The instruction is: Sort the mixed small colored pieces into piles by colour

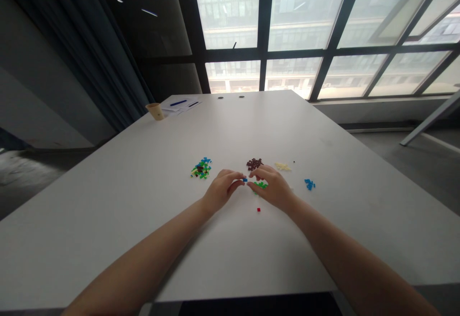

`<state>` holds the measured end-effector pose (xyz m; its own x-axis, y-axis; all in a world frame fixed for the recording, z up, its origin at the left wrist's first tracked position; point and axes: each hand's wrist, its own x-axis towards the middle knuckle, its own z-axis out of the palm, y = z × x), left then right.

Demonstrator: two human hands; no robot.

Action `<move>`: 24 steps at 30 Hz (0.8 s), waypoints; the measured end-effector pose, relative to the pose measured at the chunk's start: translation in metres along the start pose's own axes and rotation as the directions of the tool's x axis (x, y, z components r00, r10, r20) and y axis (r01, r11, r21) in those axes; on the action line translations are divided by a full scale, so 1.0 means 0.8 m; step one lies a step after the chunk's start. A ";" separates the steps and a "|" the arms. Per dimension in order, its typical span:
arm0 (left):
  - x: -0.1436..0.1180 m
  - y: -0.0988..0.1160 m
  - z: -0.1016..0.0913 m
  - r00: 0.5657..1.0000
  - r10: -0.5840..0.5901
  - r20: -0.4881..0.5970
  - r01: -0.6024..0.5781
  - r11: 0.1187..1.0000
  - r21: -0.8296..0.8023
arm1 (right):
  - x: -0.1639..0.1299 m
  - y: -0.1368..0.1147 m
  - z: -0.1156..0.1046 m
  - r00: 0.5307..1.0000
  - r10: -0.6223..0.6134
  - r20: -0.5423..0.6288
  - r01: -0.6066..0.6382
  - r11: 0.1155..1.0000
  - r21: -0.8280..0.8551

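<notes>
both hands, left (220, 190) and right (270, 187), pinch a tiny blue brick (245, 180) between their fingertips.

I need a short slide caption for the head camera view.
Both hands, left hand and right hand, pinch a small blue brick above a white table.

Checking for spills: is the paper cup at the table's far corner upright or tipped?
Upright: the paper cup stands on its narrow base, mouth up, beside papers.
</notes>
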<state>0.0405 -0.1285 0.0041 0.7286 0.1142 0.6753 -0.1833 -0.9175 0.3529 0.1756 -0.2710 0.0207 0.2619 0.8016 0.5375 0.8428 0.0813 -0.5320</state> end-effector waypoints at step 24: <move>-0.002 -0.002 0.002 0.997 0.055 -0.045 -0.059 0.995 -0.076 | 0.001 -0.014 0.001 0.995 -0.095 0.001 0.095 0.995 0.009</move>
<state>0.0405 -0.1277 0.0010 0.6868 0.0805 0.7223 -0.2754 -0.8909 0.3611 0.1661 -0.2705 0.0268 0.1798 0.7907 0.5852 0.8598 0.1628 -0.4841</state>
